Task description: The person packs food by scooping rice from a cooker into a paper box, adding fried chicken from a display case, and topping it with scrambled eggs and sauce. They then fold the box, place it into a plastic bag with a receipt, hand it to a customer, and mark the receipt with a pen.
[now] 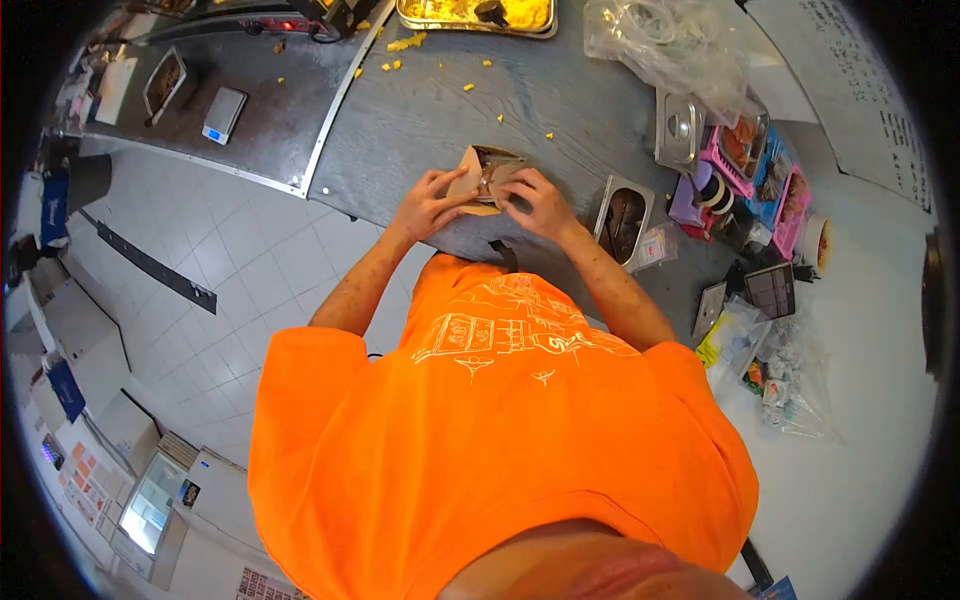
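Handwriting is covering the pale board [850,90] on the wall to the right, line under line, but it is running too small and slanted for me to read. The person is wearing an orange T-shirt [500,440] that is carrying a white line print [465,338]; what look like letters are sitting inside the drawing, and I am not making out any word. On the dark counter to the left, a small scale [224,112] is showing a lit blue display, its figures too tiny to tell. A clear packet [654,246] is bearing a red-and-white label that is staying illegible from here.

The cardboard box [469,163] is lying on the grey worktop [400,130], close to its near edge and right in front of the person. It is looking small, plain brown and open, its flaps standing up and leaning outward, with something dark and partly shiny showing inside.

Both hands are gripping it from opposite sides: the left hand [437,203] is pressing its fingers along the left flap, and the right hand [540,203] is pinching the right side. Just beyond the right hand, a steel container [632,183] is holding something dark brown. Yellow crumbs [468,87] are dotting the worktop below a pan [478,32] of yellow food.
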{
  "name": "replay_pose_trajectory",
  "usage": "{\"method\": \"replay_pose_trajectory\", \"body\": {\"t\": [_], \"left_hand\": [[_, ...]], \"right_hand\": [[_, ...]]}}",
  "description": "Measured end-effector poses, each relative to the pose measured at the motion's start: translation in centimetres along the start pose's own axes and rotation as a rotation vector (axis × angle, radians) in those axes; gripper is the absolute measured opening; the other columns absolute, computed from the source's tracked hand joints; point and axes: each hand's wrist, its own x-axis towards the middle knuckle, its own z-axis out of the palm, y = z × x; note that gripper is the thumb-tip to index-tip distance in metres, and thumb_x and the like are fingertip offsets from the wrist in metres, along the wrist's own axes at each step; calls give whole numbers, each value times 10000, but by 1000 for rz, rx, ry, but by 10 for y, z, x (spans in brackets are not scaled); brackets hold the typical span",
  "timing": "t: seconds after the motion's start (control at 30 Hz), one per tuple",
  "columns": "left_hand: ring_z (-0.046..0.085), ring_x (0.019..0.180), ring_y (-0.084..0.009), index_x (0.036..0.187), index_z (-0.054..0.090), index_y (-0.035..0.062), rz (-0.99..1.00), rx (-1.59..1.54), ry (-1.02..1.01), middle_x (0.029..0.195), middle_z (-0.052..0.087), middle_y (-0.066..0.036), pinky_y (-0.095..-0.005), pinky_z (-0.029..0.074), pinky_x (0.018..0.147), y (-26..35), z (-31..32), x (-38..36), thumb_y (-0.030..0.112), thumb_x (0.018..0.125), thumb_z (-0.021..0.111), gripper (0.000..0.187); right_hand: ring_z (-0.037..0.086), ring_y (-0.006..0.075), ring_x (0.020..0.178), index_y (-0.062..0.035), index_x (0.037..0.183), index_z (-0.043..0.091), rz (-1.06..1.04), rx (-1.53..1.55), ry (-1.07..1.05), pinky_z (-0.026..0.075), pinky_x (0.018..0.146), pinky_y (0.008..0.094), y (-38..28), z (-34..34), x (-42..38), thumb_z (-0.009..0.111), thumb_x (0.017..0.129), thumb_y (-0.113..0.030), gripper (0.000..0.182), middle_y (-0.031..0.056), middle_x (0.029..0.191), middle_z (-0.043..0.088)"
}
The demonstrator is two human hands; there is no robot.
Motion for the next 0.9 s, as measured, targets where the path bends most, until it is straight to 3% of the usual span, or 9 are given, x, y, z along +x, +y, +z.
{"method": "replay_pose_trajectory", "body": {"t": [0.2, 0.4, 0.47, 0.6, 0.7, 0.77, 0.83, 0.87, 0.9], "left_hand": [[455, 1222, -333, 1094, 693, 225, 121, 97, -77, 1406, 419, -104, -434, 387, 1004, 17, -24, -3, 200, 683, 716, 413], [501, 1181, -295, 888, 674, 65, 207, 154, 23, 1312, 506, -97, -434, 379, 1013, -4, -5, 14, 247, 737, 732, 244], [524, 1121, -305, 902, 613, 22, -83, -45, -11, 1242, 547, -92, -417, 381, 1014, -6, 1, 22, 243, 759, 740, 292], [497, 1175, -324, 1102, 580, 38, -272, -244, 123, 1235, 547, -122, -368, 411, 986, -7, 3, 42, 234, 752, 736, 430], [496, 1169, -341, 1256, 501, 65, -184, -266, 319, 1231, 550, -140, -384, 413, 980, 0, -14, 60, 235, 744, 745, 592], [477, 1207, -311, 1270, 517, 62, -12, -158, -26, 1270, 537, -119, -392, 397, 1004, -10, -24, 62, 231, 760, 730, 578], [470, 1220, -298, 1245, 545, 70, 126, -37, -15, 1286, 531, -107, -397, 385, 1017, -19, -23, 55, 225, 775, 713, 523], [464, 1232, -284, 1220, 572, 77, 266, 84, -4, 1301, 526, -96, -401, 373, 1030, -21, -20, 50, 219, 790, 696, 470], [464, 1232, -284, 1220, 572, 77, 267, 84, -3, 1301, 526, -96, -401, 373, 1030, -20, -18, 48, 219, 790, 696, 470]], "right_hand": [[574, 298, 948, -56, 1070, 633, 103, -6, -113, 485, 823, 343, -1, -1, -10, 710, 748, -110, 336, 142, 1057, 537], [550, 287, 978, -55, 1063, 637, 157, 7, 11, 471, 845, 361, -16, 18, -19, 706, 723, -114, 352, 124, 1025, 523], [561, 276, 947, -40, 1074, 621, 98, -70, 30, 472, 834, 356, -29, 15, -18, 713, 721, -111, 371, 126, 987, 523], [573, 256, 914, -32, 1067, 607, 123, -18, 153, 474, 819, 339, -9, 34, -17, 743, 703, -123, 399, 123, 974, 530], [569, 241, 911, -45, 1216, 489, 633, 181, 212, 469, 797, 317, 1, 43, -6, 809, 634, -124, 669, 130, 997, 534], [553, 225, 951, -71, 1265, 455, 558, 190, 286, 471, 782, 324, 4, 40, -2, 820, 632, -135, 733, 130, 1048, 527], [490, 269, 1136, -129, 1344, 427, 182, 47, 275, 456, 906, 364, -2, 16, 16, 795, 684, -183, 757, 158, 1279, 454], [490, 269, 1136, -129, 1344, 427, 184, 47, 273, 456, 906, 364, -2, 8, 18, 795, 684, -183, 757, 158, 1279, 454], [441, 300, 1199, -138, 1345, 436, 58, -102, 42, 434, 950, 384, -1, 2, 21, 760, 717, -193, 708, 159, 1331, 419]]}}
